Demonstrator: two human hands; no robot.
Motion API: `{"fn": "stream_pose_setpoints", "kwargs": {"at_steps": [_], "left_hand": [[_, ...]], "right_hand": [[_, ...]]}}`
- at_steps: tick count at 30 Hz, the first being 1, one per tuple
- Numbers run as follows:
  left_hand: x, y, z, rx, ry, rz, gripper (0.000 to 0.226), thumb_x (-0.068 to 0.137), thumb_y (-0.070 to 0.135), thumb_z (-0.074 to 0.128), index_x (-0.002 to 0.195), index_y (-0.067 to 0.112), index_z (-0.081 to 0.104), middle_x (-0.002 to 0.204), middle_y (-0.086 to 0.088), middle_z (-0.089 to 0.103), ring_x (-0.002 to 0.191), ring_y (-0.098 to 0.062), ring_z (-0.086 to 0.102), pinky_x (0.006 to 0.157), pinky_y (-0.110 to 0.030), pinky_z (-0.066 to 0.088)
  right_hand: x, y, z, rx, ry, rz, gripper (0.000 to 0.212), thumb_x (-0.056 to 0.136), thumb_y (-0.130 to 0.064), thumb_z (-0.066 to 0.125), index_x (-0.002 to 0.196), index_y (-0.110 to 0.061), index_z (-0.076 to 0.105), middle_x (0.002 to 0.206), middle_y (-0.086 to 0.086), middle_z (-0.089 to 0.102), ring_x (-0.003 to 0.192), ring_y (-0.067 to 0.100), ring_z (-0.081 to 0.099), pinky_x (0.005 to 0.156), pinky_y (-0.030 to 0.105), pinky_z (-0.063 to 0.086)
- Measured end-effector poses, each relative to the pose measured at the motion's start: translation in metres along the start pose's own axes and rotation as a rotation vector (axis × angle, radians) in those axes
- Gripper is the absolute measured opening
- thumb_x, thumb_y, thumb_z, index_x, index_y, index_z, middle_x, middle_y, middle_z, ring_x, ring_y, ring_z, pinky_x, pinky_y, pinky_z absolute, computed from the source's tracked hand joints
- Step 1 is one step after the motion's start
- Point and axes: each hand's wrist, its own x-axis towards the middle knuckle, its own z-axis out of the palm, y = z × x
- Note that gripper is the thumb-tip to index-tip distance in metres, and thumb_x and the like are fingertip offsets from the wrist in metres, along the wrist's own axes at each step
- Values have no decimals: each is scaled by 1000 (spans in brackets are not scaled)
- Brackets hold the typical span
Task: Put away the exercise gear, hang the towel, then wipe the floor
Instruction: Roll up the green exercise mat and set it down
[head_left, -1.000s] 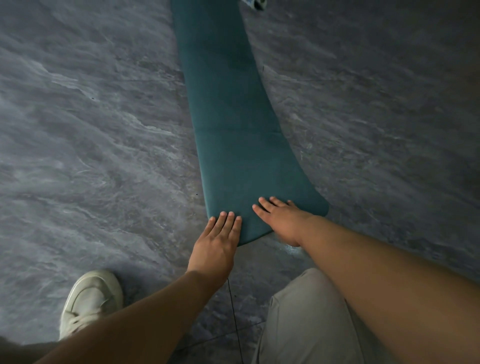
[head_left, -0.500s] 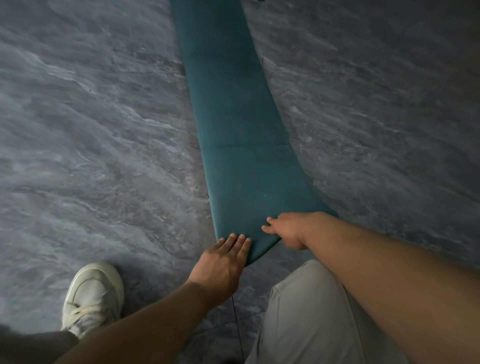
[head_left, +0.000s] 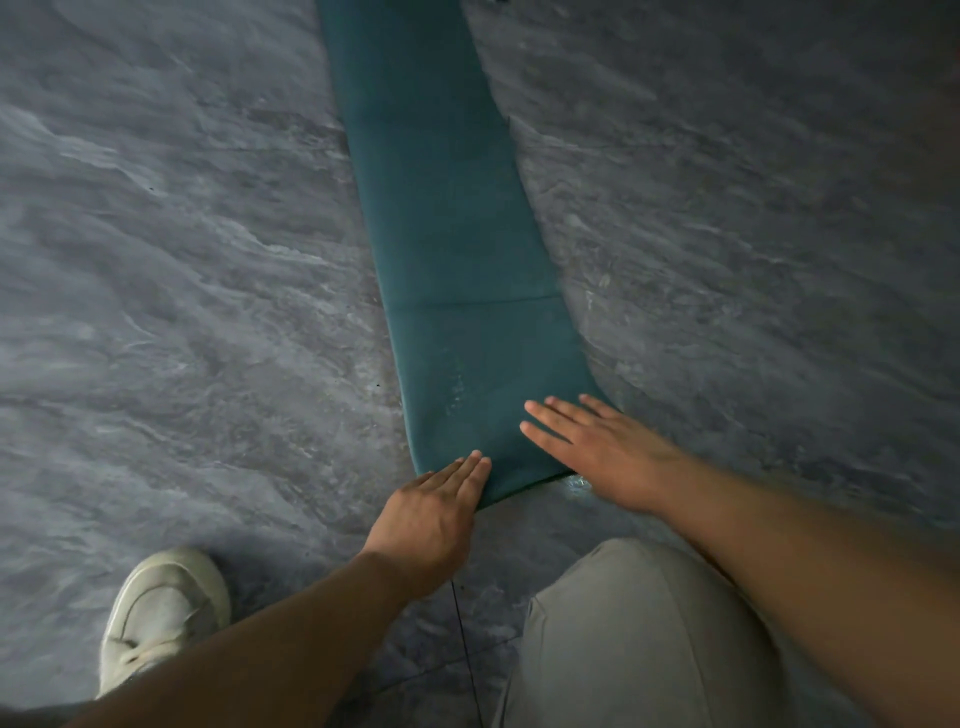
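A long teal exercise mat (head_left: 447, 249) lies flat on the grey marbled floor (head_left: 182, 322), running from the top of the view down to its near end just in front of me. My left hand (head_left: 431, 514) lies flat with straight fingers touching the mat's near left corner. My right hand (head_left: 597, 447) rests flat on the mat's near right corner, fingers spread and straight. Neither hand holds anything. A crease crosses the mat a little above my hands.
My white shoe (head_left: 161, 618) stands on the floor at the lower left. My knee in beige trousers (head_left: 639, 639) fills the lower right. A thin dark floor seam (head_left: 467, 660) runs between them. A small shiny wet-looking patch (head_left: 576, 483) lies by the mat's end.
My right hand, curled at the mat's edge half a second ago, has flattened and spread onto the mat. The left hand stays at the near left corner. The view shifted slightly.
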Motion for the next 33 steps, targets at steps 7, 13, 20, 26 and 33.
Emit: {"fn": "stream_pose_setpoints", "kwargs": {"at_steps": [7,13,20,26,33], "left_hand": [[-14,-24,1,9,-59,166,76,71,15,78,142,11,50,143,-7,56,125,-20,60,99,-39,53],[-18,-45,3,63,-85,265,92,72,17,79,153,15,33,154,-4,44,138,-19,47,112,-43,41],[-12,-43,14,43,-100,329,98,70,2,71,156,16,26,159,-4,34,144,-20,38,114,-45,37],[-6,-41,24,91,-109,349,98,77,11,68,159,18,15,165,-3,20,151,-20,23,121,-42,25],[-3,-51,20,-4,-90,284,90,81,-3,65,157,18,22,161,-3,30,147,-19,31,120,-40,29]], "right_hand": [[-27,0,64,84,161,209,86,59,6,73,141,-11,52,147,10,50,131,29,53,103,45,46],[-13,-9,75,186,190,261,74,80,-8,40,153,-17,30,161,2,29,146,24,32,117,41,26],[-25,-7,86,195,191,269,74,77,-13,24,149,-15,39,154,4,41,140,25,42,114,41,24],[-33,-5,90,198,237,270,73,73,-12,29,143,-12,48,148,6,49,136,27,47,111,46,30],[-24,-9,96,243,251,282,71,76,-13,28,145,-14,46,149,5,48,137,25,46,112,44,30]]}}
